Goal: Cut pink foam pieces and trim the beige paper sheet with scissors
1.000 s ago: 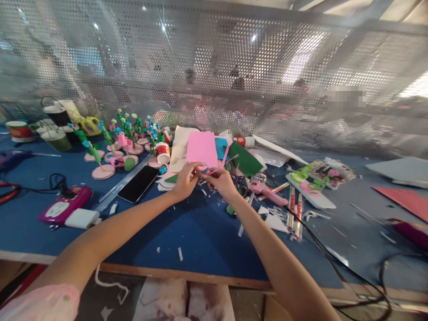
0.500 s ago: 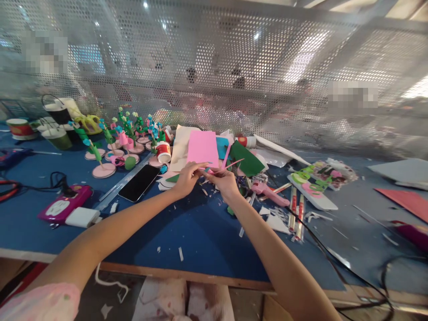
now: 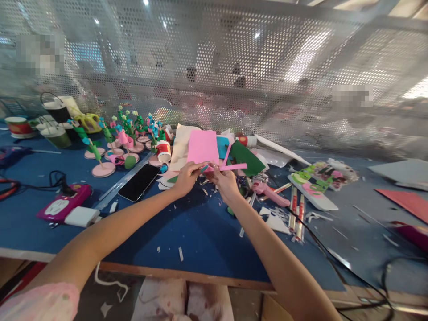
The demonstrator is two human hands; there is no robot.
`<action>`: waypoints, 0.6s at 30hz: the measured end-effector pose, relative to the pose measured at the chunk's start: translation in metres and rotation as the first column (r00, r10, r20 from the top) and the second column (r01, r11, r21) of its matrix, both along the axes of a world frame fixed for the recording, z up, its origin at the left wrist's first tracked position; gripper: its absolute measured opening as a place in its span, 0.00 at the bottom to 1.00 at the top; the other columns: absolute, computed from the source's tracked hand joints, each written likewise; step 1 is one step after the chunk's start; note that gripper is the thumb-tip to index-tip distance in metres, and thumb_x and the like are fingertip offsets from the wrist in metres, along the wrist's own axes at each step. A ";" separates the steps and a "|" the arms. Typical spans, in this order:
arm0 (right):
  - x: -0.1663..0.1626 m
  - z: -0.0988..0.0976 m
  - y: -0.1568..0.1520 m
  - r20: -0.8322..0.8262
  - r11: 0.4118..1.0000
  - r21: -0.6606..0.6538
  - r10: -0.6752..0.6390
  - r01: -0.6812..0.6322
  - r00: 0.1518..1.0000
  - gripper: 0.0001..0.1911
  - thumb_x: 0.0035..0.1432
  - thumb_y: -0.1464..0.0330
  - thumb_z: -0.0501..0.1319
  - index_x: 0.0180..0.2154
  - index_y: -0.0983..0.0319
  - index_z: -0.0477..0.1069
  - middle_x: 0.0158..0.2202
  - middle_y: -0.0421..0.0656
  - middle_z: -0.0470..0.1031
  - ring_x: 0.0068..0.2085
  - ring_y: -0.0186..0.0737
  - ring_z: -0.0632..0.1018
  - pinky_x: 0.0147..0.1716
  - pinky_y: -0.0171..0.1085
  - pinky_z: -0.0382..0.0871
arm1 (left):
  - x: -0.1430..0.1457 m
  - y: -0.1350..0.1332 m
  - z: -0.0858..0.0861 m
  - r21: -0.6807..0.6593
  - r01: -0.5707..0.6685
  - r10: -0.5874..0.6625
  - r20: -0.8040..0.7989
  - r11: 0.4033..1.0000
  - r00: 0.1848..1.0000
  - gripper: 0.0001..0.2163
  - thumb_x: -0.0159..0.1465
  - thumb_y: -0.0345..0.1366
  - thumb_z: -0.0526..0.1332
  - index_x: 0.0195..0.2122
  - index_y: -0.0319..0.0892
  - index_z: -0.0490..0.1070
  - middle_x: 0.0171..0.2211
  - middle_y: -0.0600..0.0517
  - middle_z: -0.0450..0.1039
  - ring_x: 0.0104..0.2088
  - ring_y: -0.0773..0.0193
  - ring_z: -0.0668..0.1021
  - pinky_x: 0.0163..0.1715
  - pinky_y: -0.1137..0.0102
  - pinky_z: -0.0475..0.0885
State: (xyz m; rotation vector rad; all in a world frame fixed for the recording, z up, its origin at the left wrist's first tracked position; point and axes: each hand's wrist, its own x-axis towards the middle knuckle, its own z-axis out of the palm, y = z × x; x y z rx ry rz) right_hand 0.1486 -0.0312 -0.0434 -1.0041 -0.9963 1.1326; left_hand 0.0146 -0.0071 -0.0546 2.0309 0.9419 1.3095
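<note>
My left hand (image 3: pixel 187 179) and my right hand (image 3: pixel 226 182) meet over the middle of the table, fingertips close together. Both are closed on a narrow pink paper strip (image 3: pixel 236 167), whose loose end sticks out to the right past my right hand. A small blue-green bit shows at my left fingertips; I cannot make out what it is. Just behind the hands lies a pink paper sheet (image 3: pixel 202 146) on a cream sheet (image 3: pixel 180 141). Dark green paper (image 3: pixel 248 158) and blue paper (image 3: pixel 223 147) lie to the right of it.
Left stand several paper flowers on round pink bases (image 3: pixel 103 169), a black phone (image 3: pixel 139 183) and a purple power socket (image 3: pixel 67 203). A pink glue gun (image 3: pixel 270 193) with a cable lies right, near paper scraps (image 3: pixel 277 224) and a white tray (image 3: pixel 314 194). A perforated metal screen (image 3: pixel 214 80) rises behind.
The pink strip has turned in my fingers: it now shows its broad face and points nearly level to the right, rather than edge-on and slanting up. My hands have barely moved.
</note>
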 end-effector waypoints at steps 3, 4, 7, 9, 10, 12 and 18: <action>-0.003 -0.003 0.001 -0.003 1.000 0.018 -0.025 0.025 1.000 0.22 0.37 0.54 0.64 0.32 0.63 0.71 0.28 0.42 0.76 0.30 0.38 0.77 0.31 0.39 0.73 | 0.001 -0.002 0.001 -0.037 -0.008 0.008 -0.002 0.999 1.000 0.13 0.60 0.31 0.53 0.45 0.43 0.70 0.25 0.53 0.63 0.28 0.67 0.67 0.31 0.72 0.63; -0.004 -0.004 0.002 -0.008 0.999 0.031 -0.031 0.031 0.999 0.22 0.37 0.54 0.65 0.32 0.63 0.71 0.28 0.42 0.76 0.31 0.39 0.77 0.31 0.39 0.73 | 0.002 -0.003 0.001 -0.049 -0.008 0.008 -0.001 0.999 1.000 0.13 0.60 0.32 0.53 0.45 0.42 0.70 0.26 0.53 0.64 0.29 0.67 0.67 0.32 0.72 0.63; -0.006 -0.008 0.002 -0.040 0.996 0.068 -0.057 0.060 0.998 0.22 0.35 0.56 0.66 0.32 0.63 0.72 0.29 0.42 0.77 0.32 0.39 0.77 0.33 0.40 0.72 | 0.004 -0.004 0.000 -0.069 -0.003 0.004 0.004 0.998 1.000 0.14 0.60 0.35 0.53 0.47 0.42 0.69 0.28 0.52 0.66 0.30 0.66 0.68 0.33 0.72 0.64; -0.008 -0.010 0.002 -0.055 0.993 0.082 -0.082 0.086 0.995 0.22 0.36 0.56 0.65 0.32 0.63 0.72 0.31 0.43 0.77 0.32 0.39 0.76 0.33 0.40 0.72 | 0.005 -0.006 -0.002 -0.065 -0.012 0.013 0.011 0.998 1.000 0.14 0.61 0.37 0.53 0.47 0.43 0.69 0.28 0.52 0.66 0.30 0.66 0.69 0.34 0.72 0.64; -0.009 -0.011 0.002 -0.057 0.992 0.087 -0.092 0.096 0.994 0.22 0.36 0.56 0.65 0.33 0.64 0.72 0.31 0.43 0.77 0.32 0.39 0.76 0.32 0.40 0.72 | 0.006 -0.006 -0.002 -0.063 -0.020 0.021 0.019 0.998 1.000 0.15 0.61 0.37 0.53 0.47 0.43 0.69 0.28 0.52 0.66 0.30 0.66 0.69 0.34 0.72 0.64; -0.012 -0.013 0.001 -0.049 0.990 0.089 -0.104 0.108 0.993 0.22 0.38 0.56 0.64 0.34 0.63 0.73 0.32 0.44 0.77 0.33 0.40 0.76 0.32 0.40 0.72 | 0.007 -0.008 -0.003 -0.064 -0.031 0.034 0.045 0.997 0.998 0.14 0.60 0.37 0.53 0.46 0.42 0.69 0.29 0.52 0.67 0.31 0.66 0.69 0.34 0.72 0.65; -0.018 -0.012 -0.003 -0.124 0.992 0.040 -0.112 0.118 0.986 0.18 0.40 0.60 0.64 0.35 0.61 0.71 0.36 0.43 0.76 0.36 0.39 0.76 0.34 0.39 0.72 | 0.008 -0.009 -0.002 -0.076 -0.067 0.077 0.138 0.995 0.987 0.13 0.60 0.38 0.55 0.43 0.42 0.71 0.36 0.48 0.68 0.38 0.64 0.71 0.40 0.68 0.66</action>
